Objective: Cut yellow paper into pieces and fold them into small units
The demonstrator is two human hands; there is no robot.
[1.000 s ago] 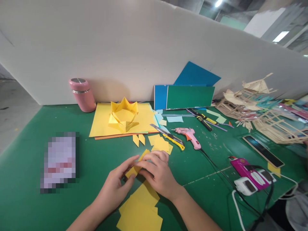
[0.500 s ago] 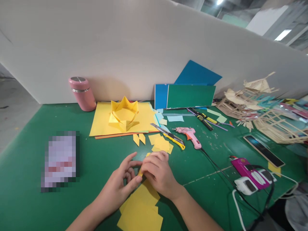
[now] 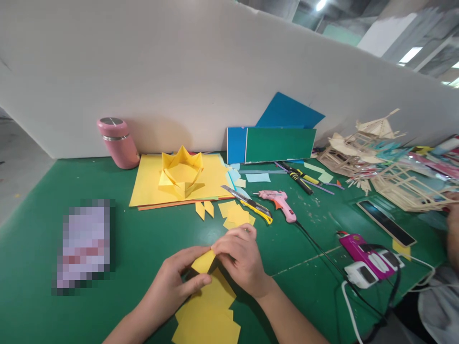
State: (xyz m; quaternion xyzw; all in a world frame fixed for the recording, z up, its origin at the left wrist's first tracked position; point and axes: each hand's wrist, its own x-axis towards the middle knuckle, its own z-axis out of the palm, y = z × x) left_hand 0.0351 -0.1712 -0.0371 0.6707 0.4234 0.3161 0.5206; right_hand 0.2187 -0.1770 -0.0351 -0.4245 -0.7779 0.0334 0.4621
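Observation:
Between my two hands is a small folded piece of yellow paper (image 3: 204,262). My left hand (image 3: 182,274) grips its left side between thumb and fingers. My right hand (image 3: 240,255) pinches its upper right corner, with the fingertips partly hidden. Below my hands lie several yellow paper squares (image 3: 208,322), overlapping on the table. Just beyond are more small yellow paper pieces (image 3: 236,215) and two folded yellow points (image 3: 204,210). A yellow folded paper crown-like ring (image 3: 181,174) stands on a stack of coloured paper sheets (image 3: 147,191).
A utility knife (image 3: 251,205) and a pink glue gun (image 3: 278,200) lie beyond my right hand. Its cord runs to a purple power strip (image 3: 369,255). A pink flask (image 3: 118,143) stands by the white partition. At far right are stick models (image 3: 394,188) and another person's hand (image 3: 453,215).
The folded yellow paper has turned so its flat face shows between my hands. My left fingers have straightened along it. At the right edge, another person's hand has come into view.

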